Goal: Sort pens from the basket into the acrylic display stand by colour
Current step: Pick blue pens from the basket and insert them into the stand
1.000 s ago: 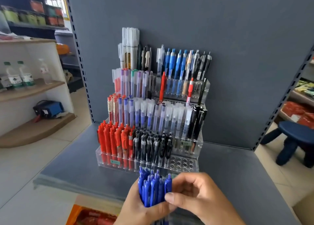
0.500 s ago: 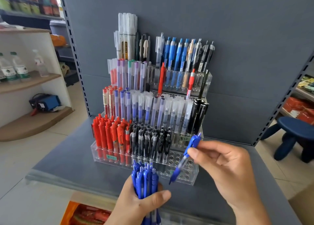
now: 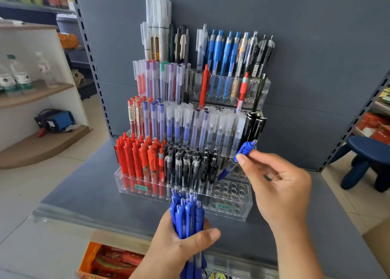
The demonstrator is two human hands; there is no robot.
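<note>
Left hand (image 3: 179,247): grips bundle of blue pens (image 3: 186,215), below stand front
Right hand (image 3: 276,186): pinches single blue pen (image 3: 236,162), tip slanting toward empty holes (image 3: 232,192)
Stand (image 3: 248,212): red, black rows filled
Advice: straighten pen upright, seat beside black pens

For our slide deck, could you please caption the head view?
Right hand lowers one blue pen toward the acrylic display stand while the left hand grips a bundle of blue pens.

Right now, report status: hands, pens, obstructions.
Left hand grips blue pen bundle. Right hand pinches single blue pen, tip down over empty holes. Nothing blocking.
</note>
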